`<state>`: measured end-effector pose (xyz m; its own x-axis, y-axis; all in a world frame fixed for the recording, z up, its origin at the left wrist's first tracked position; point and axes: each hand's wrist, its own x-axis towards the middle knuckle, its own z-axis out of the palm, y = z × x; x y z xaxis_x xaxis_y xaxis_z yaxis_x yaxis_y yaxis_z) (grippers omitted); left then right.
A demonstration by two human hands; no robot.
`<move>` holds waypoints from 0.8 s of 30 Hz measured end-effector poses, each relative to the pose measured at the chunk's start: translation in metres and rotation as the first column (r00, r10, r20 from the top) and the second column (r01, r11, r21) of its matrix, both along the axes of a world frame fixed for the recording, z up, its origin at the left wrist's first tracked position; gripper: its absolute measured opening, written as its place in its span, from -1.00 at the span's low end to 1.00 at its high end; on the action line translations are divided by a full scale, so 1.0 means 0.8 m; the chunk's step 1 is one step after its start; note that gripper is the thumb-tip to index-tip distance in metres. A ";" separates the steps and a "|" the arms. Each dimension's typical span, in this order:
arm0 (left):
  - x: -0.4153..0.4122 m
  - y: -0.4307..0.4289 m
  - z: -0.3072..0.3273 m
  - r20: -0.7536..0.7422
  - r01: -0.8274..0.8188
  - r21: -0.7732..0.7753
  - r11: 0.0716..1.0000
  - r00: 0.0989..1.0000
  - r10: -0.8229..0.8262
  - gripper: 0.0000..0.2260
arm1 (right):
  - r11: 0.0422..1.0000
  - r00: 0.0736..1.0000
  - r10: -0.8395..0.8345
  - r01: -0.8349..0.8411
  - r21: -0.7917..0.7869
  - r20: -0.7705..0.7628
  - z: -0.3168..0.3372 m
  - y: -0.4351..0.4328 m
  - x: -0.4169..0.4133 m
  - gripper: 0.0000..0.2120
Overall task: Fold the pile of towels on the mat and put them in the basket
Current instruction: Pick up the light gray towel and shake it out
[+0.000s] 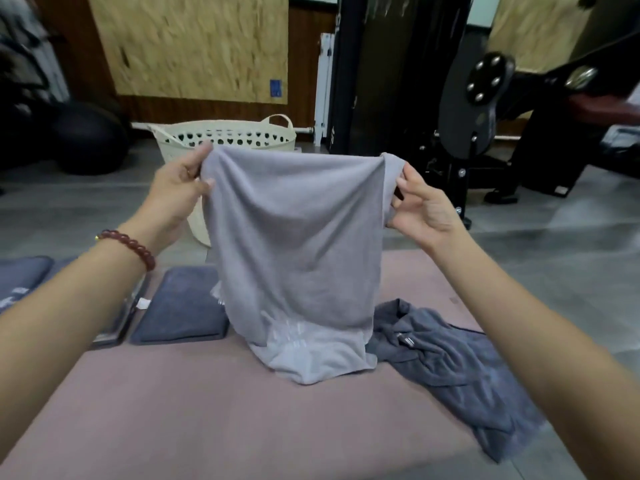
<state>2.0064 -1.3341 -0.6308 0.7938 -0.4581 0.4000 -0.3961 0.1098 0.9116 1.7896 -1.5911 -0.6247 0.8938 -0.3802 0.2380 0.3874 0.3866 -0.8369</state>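
Left hand, right hand pinch towel; hem apparently touches mat.

On the mat: folded towel left of the held towel, crumpled towel right; basket behind.

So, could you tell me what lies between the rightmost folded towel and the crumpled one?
The light grey towel, lower end on the mat, in the head view.

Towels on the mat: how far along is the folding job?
Done: folded dark towels lie at the left of the mat. In hand: the left hand and right hand hold up a light grey towel by its top corners. Left: a crumpled dark towel on the right, then moving everything to the basket.
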 end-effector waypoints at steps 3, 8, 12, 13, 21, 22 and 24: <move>-0.012 -0.002 0.028 0.206 -0.003 -0.025 1.000 0.978 0.008 -0.41 | 0.998 0.995 -0.020 0.014 0.066 0.097 0.025 0.007 0.008 -0.52; -0.043 -0.002 -0.029 0.034 0.063 0.094 0.994 0.997 -0.067 -0.49 | 0.979 0.981 -0.129 0.150 0.140 -0.147 -0.021 0.037 0.014 -0.84; -0.061 0.021 -0.140 -0.221 0.072 0.360 0.930 0.975 0.010 -0.72 | 0.998 0.631 -0.036 0.067 0.008 -0.775 -0.135 0.054 0.000 -0.82; -0.065 0.032 -0.170 -0.219 0.091 0.498 0.862 0.975 0.023 -0.72 | 0.998 0.492 0.018 -0.067 -0.017 -0.870 -0.165 0.060 -0.011 -0.85; -0.098 0.099 -0.281 -0.400 0.349 0.748 0.565 0.916 -0.037 -0.41 | 0.619 0.269 -0.298 -0.676 -0.400 -0.916 -0.290 0.128 -0.070 -0.89; -0.098 0.101 -0.280 -0.415 0.341 0.726 0.597 0.910 -0.015 -0.38 | 0.649 0.310 -0.289 -0.631 -0.424 -0.906 -0.293 0.135 -0.070 -0.92; -0.097 0.102 -0.279 -0.432 0.317 0.709 0.630 0.901 0.033 -0.34 | 0.806 0.428 -0.292 -0.371 -0.461 -0.855 -0.285 0.150 -0.065 -0.87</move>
